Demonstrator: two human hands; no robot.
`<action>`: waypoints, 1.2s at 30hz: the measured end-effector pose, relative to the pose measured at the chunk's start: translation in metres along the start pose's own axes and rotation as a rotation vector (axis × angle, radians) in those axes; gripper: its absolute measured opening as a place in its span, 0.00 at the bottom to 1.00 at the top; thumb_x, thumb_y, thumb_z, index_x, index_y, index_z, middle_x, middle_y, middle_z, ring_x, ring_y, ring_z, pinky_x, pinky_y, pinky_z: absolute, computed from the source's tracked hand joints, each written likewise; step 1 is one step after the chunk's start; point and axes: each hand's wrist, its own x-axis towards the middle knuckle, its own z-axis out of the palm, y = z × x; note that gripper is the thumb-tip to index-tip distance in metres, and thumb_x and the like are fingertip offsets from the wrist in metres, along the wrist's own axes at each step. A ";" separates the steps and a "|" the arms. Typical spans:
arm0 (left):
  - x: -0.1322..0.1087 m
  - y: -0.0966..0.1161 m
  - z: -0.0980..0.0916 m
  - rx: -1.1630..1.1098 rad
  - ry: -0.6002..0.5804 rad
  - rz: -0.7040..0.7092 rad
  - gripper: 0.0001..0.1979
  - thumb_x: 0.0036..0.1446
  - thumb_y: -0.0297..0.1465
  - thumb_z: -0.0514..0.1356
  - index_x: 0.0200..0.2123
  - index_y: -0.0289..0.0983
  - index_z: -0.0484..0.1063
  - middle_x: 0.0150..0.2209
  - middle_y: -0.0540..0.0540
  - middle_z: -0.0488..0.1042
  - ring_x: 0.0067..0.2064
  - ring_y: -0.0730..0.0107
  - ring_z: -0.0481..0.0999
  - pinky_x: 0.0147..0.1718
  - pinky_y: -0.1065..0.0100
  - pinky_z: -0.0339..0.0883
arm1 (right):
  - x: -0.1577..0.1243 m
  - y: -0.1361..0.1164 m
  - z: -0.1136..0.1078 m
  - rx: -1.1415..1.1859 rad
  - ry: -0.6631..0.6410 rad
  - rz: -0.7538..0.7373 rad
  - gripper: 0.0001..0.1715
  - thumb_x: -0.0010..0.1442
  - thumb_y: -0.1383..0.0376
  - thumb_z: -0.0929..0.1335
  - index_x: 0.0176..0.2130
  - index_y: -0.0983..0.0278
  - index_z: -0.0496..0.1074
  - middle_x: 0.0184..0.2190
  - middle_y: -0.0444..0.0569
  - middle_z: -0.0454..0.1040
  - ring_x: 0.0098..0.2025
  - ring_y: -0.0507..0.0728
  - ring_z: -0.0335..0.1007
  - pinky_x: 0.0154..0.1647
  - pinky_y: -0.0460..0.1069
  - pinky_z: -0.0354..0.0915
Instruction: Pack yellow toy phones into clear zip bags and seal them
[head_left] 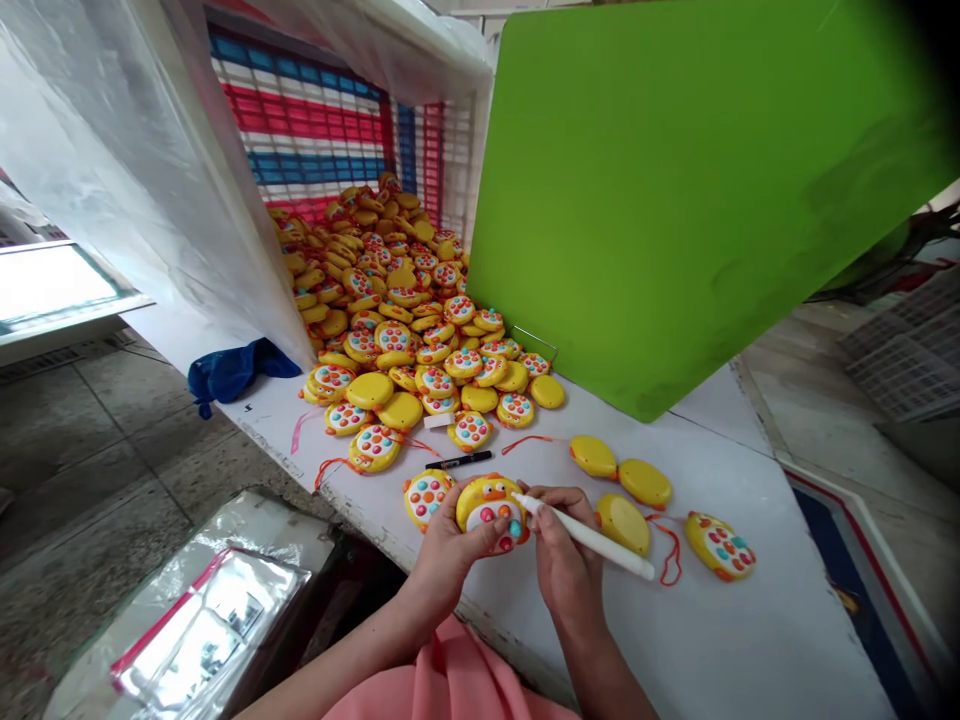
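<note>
My left hand (pixel 450 545) is closed round a yellow duck-shaped toy (pixel 480 491) with coloured buttons on a white face panel. In my right hand (pixel 566 560) is a white marker pen (pixel 600 540), its tip at the toy's right edge; whether it touches I cannot tell. Just left of the held toy lies another duck toy (pixel 426 497), partly behind my left hand. To the right rest several more: some show plain yellow backs (pixel 645 483), and one lies buttons up (pixel 721 546) at the far right. A black marker (pixel 459 460) lies beyond my hands.
A heap of duck toys (pixel 394 335) spills from a tipped crate (pixel 457 160) lined with striped cloth. Right of it stands a large green board (pixel 675 200). A blue cloth (pixel 240 375) lies at the table's left edge. A clear zip bag (pixel 210 630) sits on a box below.
</note>
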 end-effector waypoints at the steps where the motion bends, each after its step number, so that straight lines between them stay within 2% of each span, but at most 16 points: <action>1: 0.000 0.000 0.001 0.014 0.006 0.004 0.29 0.46 0.32 0.69 0.52 0.38 0.66 0.43 0.43 0.76 0.41 0.63 0.76 0.43 0.63 0.70 | -0.001 0.000 0.002 -0.004 0.008 -0.001 0.06 0.56 0.61 0.68 0.32 0.60 0.68 0.30 0.44 0.70 0.45 0.59 0.69 0.55 0.61 0.61; 11: -0.004 0.000 0.002 0.059 -0.007 0.028 0.33 0.47 0.32 0.69 0.55 0.40 0.61 0.42 0.46 0.74 0.40 0.68 0.74 0.41 0.67 0.69 | -0.007 -0.002 0.009 -0.015 0.022 -0.002 0.06 0.57 0.62 0.68 0.34 0.61 0.67 0.41 0.50 0.73 0.51 0.61 0.68 0.50 0.59 0.64; 23: -0.007 0.007 0.006 0.095 0.007 0.007 0.24 0.46 0.35 0.69 0.47 0.38 0.69 0.42 0.46 0.74 0.40 0.67 0.73 0.42 0.66 0.68 | -0.010 -0.005 0.013 -0.045 0.030 0.028 0.06 0.58 0.62 0.67 0.36 0.60 0.67 0.45 0.51 0.72 0.52 0.61 0.66 0.48 0.57 0.65; 31: -0.006 0.006 0.005 0.080 0.028 0.012 0.24 0.44 0.35 0.70 0.45 0.38 0.70 0.41 0.46 0.74 0.40 0.67 0.73 0.41 0.66 0.69 | -0.010 -0.003 0.013 -0.024 0.010 0.020 0.07 0.56 0.62 0.68 0.36 0.61 0.67 0.45 0.51 0.72 0.52 0.62 0.66 0.48 0.58 0.66; 36: -0.007 0.005 0.005 0.072 0.008 0.015 0.24 0.46 0.34 0.69 0.47 0.38 0.68 0.42 0.45 0.74 0.40 0.68 0.73 0.41 0.67 0.69 | -0.010 -0.002 0.012 -0.030 0.009 0.025 0.05 0.58 0.63 0.67 0.36 0.61 0.67 0.45 0.51 0.71 0.52 0.61 0.66 0.49 0.57 0.65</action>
